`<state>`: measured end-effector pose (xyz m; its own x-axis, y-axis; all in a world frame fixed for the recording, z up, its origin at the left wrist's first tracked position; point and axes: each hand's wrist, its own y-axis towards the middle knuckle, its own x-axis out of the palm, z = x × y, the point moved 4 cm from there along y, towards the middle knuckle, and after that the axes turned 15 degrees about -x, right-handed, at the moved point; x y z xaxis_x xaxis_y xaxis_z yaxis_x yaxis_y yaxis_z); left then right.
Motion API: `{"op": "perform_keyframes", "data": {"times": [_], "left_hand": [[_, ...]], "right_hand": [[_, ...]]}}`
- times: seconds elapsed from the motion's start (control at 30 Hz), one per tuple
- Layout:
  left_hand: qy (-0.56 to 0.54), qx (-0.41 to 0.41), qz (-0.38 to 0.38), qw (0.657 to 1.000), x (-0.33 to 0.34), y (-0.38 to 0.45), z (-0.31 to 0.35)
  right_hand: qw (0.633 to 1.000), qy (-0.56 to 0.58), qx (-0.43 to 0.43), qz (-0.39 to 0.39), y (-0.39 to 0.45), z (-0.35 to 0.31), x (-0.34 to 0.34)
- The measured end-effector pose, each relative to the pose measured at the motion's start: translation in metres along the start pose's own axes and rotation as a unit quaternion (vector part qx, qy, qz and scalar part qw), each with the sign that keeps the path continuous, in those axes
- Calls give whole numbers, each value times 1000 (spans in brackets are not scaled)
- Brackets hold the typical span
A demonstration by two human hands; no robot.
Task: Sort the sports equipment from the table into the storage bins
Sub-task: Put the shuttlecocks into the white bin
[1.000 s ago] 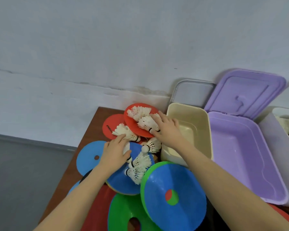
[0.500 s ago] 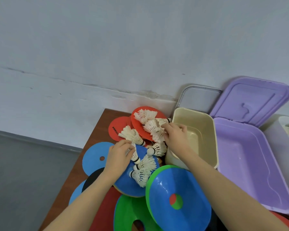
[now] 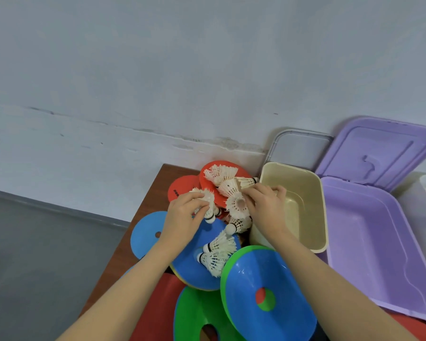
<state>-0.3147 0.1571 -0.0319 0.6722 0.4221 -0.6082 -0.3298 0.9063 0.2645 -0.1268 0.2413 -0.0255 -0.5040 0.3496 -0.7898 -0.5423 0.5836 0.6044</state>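
Head view: the left hand point(image 3: 182, 217) is curled around a white shuttlecock point(image 3: 205, 201) above the blue disc point(image 3: 197, 252). At its three o'clock, the right hand point(image 3: 266, 205) pinches several shuttlecocks point(image 3: 236, 203) at the cream bin point(image 3: 303, 205) rim. The purple bin point(image 3: 369, 242) lies at the cream bin's three o'clock. Two loose shuttlecocks point(image 3: 217, 254) rest at six o'clock from the hands.

White feathered shuttlecocks point(image 3: 220, 174) lie heaped on flat red, blue and green plastic discs point(image 3: 268, 289) at my brown table's far edge; beside them sit an open cream plastic bin point(image 3: 303, 193) and an open lilac bin point(image 3: 369, 242).
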Motion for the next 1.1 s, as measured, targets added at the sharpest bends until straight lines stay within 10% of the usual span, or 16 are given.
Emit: {"op": "perform_keyframes", "data": {"times": [0.37,1.1], "left_hand": [[-74,102,47,991,29,4,104],[-136,157,-94,974,323,-31,397]], "right_hand": [[987,68,8,147,-44,48,-105],[960,38,202,190,-201,326,-313]]}}
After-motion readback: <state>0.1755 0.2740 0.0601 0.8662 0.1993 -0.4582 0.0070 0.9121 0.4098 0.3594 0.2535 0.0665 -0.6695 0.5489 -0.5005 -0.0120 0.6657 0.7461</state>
